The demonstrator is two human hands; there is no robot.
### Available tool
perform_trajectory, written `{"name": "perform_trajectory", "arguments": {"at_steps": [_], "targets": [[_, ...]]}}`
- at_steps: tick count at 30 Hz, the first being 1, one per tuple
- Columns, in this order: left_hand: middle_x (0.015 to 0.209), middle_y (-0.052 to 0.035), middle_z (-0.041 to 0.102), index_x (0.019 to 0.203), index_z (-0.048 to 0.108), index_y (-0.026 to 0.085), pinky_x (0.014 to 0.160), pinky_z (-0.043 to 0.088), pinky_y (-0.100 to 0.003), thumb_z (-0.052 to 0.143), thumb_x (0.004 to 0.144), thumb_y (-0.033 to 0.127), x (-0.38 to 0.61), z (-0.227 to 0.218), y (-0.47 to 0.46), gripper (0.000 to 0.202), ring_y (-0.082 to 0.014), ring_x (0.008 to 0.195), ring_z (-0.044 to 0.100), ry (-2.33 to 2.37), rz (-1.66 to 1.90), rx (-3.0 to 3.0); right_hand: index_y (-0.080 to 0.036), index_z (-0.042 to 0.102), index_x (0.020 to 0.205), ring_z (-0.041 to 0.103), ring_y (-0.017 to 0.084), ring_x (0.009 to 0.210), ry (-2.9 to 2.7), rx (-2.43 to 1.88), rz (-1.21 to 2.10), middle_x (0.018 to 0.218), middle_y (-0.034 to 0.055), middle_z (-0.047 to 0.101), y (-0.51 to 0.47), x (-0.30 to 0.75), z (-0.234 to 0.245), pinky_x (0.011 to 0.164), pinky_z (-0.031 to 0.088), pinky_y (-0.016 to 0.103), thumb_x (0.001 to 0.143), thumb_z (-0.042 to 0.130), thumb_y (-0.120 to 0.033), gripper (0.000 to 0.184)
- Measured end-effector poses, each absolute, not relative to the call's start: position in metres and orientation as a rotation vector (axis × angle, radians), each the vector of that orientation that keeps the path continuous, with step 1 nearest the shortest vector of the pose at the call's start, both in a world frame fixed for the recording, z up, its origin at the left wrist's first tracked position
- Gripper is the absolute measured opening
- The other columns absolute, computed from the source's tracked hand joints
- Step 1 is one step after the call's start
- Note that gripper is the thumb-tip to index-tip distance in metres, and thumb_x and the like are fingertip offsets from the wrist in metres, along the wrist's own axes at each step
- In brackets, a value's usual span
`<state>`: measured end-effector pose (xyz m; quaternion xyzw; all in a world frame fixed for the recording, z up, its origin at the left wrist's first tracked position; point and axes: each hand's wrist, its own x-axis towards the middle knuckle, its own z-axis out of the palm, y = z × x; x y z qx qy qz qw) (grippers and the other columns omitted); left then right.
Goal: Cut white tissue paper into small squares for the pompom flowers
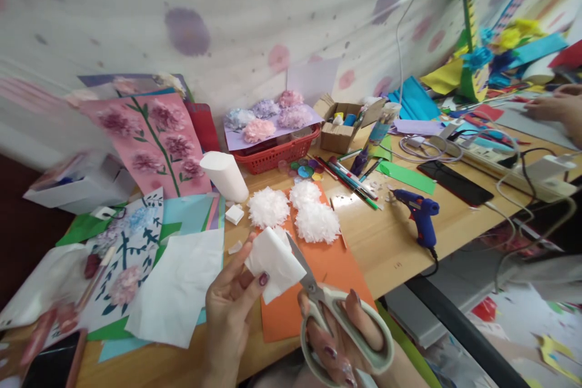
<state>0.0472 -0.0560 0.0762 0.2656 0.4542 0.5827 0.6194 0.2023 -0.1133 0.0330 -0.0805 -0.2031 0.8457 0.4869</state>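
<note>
Between thumb and fingers, my left hand (234, 294) pinches a folded piece of white tissue paper (275, 264). My right hand (334, 339) has its fingers through the pale grey-green handles of a pair of scissors (386, 345). The blades meet the right edge of the tissue; whether they have cut into it I cannot tell. Below the hands lies a sheet of orange paper (291, 318). Fluffy white tissue flowers (317, 222) sit at its upper part, with another white flower (268, 207) just left of them.
A blue glue gun (421, 215) and a black phone (454, 183) lie at right. Behind are markers (350, 182), a red basket (277, 154) and a cardboard box (339, 136). White tissue sheets (182, 285) lie at left. Another person's hand (557, 106) appears far right.
</note>
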Motion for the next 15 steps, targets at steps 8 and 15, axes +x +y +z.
{"name": "perform_trajectory", "arguments": {"at_steps": [8,15], "targets": [[0.126,-0.0089,0.074,0.107,0.079,0.029,0.086,0.061,-0.027,0.092,0.060,0.014,0.041,0.064,-0.057,0.051,-0.0264,0.114,0.071,1.019,1.330,0.677,-0.021,0.051,0.116,0.049,0.010,0.036,-0.623,-0.299,1.899,0.060,-0.0038,0.058,-0.110,0.193,0.039,0.036,0.045,0.020,0.076,0.056,-0.084,0.075],[0.120,-0.0072,0.077,0.110,0.078,0.029,0.087,0.059,-0.021,0.091,0.063,0.013,0.041,0.064,-0.060,0.052,-0.0221,0.109,0.073,1.013,1.238,0.726,-0.025,0.036,0.139,0.056,0.013,0.043,-0.613,-0.302,1.873,0.070,-0.0002,0.066,-0.110,0.195,0.029,0.043,0.051,0.025,0.079,0.060,-0.078,0.084]]}}
